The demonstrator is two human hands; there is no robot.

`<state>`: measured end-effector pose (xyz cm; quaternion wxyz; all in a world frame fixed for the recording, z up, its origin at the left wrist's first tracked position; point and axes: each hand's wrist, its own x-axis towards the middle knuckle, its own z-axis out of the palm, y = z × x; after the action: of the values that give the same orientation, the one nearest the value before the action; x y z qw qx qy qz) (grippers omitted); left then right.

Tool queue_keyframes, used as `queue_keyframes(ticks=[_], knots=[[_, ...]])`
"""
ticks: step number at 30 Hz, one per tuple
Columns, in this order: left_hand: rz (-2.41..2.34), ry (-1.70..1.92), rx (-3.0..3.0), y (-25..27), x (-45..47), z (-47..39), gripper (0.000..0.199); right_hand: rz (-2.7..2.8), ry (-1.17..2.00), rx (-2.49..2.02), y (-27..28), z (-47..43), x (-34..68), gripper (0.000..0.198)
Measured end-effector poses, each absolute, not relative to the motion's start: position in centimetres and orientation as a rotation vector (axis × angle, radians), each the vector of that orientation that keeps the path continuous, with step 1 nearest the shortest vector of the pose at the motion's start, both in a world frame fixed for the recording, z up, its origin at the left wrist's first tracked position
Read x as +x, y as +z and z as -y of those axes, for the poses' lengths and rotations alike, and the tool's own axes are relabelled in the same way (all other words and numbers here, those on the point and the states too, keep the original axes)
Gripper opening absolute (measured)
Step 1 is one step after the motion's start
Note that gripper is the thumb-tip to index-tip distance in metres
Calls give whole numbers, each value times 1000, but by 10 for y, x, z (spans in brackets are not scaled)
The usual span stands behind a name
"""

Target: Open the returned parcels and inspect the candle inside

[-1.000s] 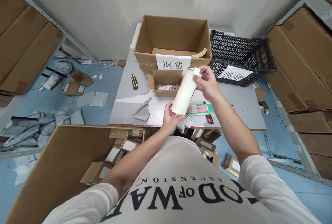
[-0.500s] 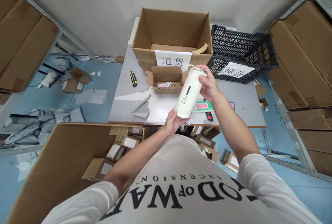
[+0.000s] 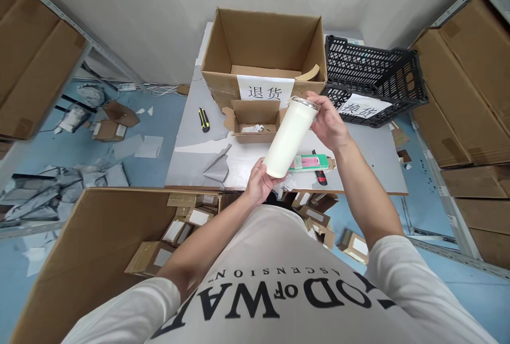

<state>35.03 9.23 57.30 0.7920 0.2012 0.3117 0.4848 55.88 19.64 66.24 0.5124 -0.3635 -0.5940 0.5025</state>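
Turned since half a second ago, the white bottle (image 3: pixel 289 139) now shows us a plain side instead of its black lettering, and our right thumb is off its front. From the head view, we see it tilted above the table (image 3: pixel 374 158), its metal-rimmed top toward one o'clock and its base toward seven. Our left hand (image 3: pixel 258 183) clasps the base; our right hand (image 3: pixel 331 123), at two o'clock, has fingers at the rim, and we cannot tell whether they grip. Around the bottle we see a small open carton (image 3: pixel 255 139) at ten o'clock, a yellow-black cutter (image 3: pixel 204 119) at nine, a pink-and-green package (image 3: pixel 314 162) and a red-black cutter (image 3: pixel 321 177) at five, a black crate (image 3: pixel 358 58) at two, and a large carton (image 3: pixel 271 38) between eleven and twelve.
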Motion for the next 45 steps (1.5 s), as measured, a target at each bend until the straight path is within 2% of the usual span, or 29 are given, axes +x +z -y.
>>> queue_keyframes(ticks=[5,11,20,25,28,32,34,36,41,45], knots=[[-623,770,273,575,351,-95,66,1455,1270,-823,656,-202,565,73],[-616,690,208,573,355,-95,74,1351,1207,-857,640,-204,562,66],[-754,696,383,562,370,-103,59,1262,1157,-954,634,-205,572,58],[-757,649,464,548,378,-111,64,1275,1088,-1010,625,-204,584,56],[-819,615,740,532,385,-123,78,1301,967,-1064,623,-204,603,56],[-1021,479,1558,507,418,-151,77,1313,681,-1159,627,-191,641,58],[-1076,291,1931,492,447,-165,95,1297,509,-1212,630,-178,659,56],[-1056,112,2141,475,479,-175,101,1280,352,-1273,631,-162,672,55],[-1158,-92,2110,441,520,-181,77,1236,42,-1415,631,-128,685,54],[-1103,258,2092,443,487,-177,76,1182,-179,-1418,634,-116,689,54]])
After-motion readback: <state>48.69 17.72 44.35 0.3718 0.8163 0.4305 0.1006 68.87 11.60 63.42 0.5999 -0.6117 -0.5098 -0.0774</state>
